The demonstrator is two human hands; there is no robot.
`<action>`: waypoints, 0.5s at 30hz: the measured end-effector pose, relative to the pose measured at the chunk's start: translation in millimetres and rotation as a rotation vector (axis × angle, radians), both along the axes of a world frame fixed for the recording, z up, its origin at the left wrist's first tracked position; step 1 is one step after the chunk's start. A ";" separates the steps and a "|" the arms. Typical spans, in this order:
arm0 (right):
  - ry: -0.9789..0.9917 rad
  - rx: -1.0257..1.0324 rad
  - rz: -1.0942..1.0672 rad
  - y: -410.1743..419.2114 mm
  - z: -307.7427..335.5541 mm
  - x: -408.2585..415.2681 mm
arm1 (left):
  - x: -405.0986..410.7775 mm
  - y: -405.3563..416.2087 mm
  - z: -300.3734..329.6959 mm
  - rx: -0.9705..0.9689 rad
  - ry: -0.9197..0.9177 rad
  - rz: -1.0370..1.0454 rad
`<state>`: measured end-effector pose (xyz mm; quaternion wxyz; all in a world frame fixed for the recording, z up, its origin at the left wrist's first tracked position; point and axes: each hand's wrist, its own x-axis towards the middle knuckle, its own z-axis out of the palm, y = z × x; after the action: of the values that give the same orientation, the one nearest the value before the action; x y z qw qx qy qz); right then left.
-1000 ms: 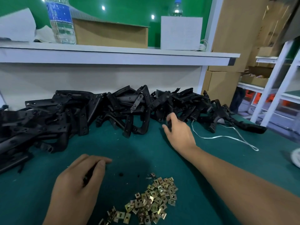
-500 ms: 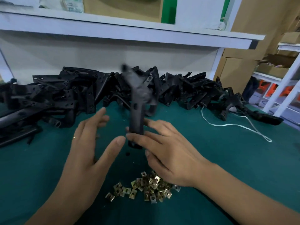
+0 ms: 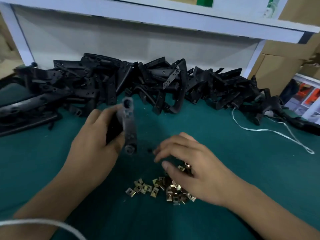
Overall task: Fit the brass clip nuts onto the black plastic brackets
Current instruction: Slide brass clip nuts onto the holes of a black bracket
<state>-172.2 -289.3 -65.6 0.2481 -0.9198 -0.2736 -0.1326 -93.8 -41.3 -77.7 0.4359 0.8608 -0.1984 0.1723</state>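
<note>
My left hand (image 3: 93, 146) grips a black plastic bracket (image 3: 128, 125) upright above the green table, its fingers curled round the bracket's left side. To the right, my right hand (image 3: 192, 167) hovers palm down over a small heap of brass clip nuts (image 3: 161, 187), its fingers spread and loosely bent; whether a fingertip touches a nut I cannot tell. Part of the heap is hidden under that hand. A long pile of black brackets (image 3: 121, 84) lies along the back of the table.
The green table mat (image 3: 242, 170) stretches to the right. A white plastic strap (image 3: 270, 130) loops across it on the right. A white shelf (image 3: 155, 16) overhangs the bracket pile. Cardboard boxes (image 3: 280, 61) stand at the right. A pale cord (image 3: 43, 224) crosses the bottom left corner.
The bracket passed from my right hand to my left hand. My right hand then dropped back over the clip nuts. The camera tilted further down.
</note>
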 end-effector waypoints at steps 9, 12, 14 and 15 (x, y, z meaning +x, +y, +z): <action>0.092 -0.068 0.019 31.8 -9.7 5.5 | 5.1 -8.4 -1.1 0.323 0.032 0.156; 0.121 -0.032 0.045 32.6 -8.9 1.9 | 8.2 -9.8 -4.6 0.378 0.059 0.204; 0.117 -0.018 0.093 36.2 -6.9 -2.0 | 9.8 -9.6 -5.3 0.386 0.069 0.213; 0.093 -0.041 0.140 39.7 -6.6 -3.7 | 10.4 -9.3 -5.7 0.389 0.063 0.215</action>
<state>-175.9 -249.5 -72.2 0.2502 -0.9085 -0.3280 -0.0666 -83.4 -50.6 -83.3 0.2467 0.9498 -0.1211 0.1492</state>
